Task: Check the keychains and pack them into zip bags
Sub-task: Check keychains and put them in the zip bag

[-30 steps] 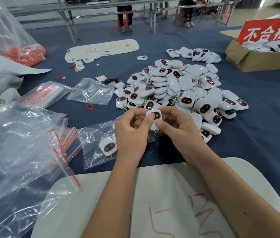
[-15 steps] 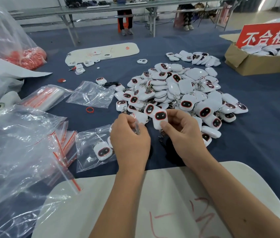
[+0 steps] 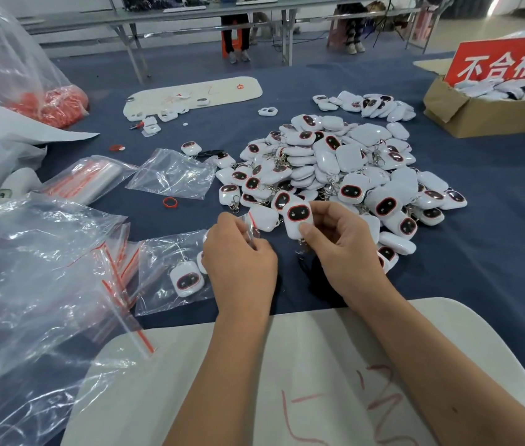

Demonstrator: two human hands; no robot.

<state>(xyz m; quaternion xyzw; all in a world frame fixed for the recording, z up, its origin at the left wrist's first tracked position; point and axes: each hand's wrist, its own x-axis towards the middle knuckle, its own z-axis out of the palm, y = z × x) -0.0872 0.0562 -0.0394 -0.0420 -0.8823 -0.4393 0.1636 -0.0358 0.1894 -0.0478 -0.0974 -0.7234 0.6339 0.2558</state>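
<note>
Change: once both hands had parted, inspection looked finished
Right hand (image 3: 338, 249): pinched the keychain (image 3: 297, 220) above the bench (image 3: 496, 252)
Left hand (image 3: 238, 262): pinched a zip bag (image 3: 252, 224), bagging likely next

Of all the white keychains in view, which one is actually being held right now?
The keychain pinched in the right hand, black face toward the camera, lifted just in front of the pile. The others lie loose on the cloth or sit in bags.
</note>
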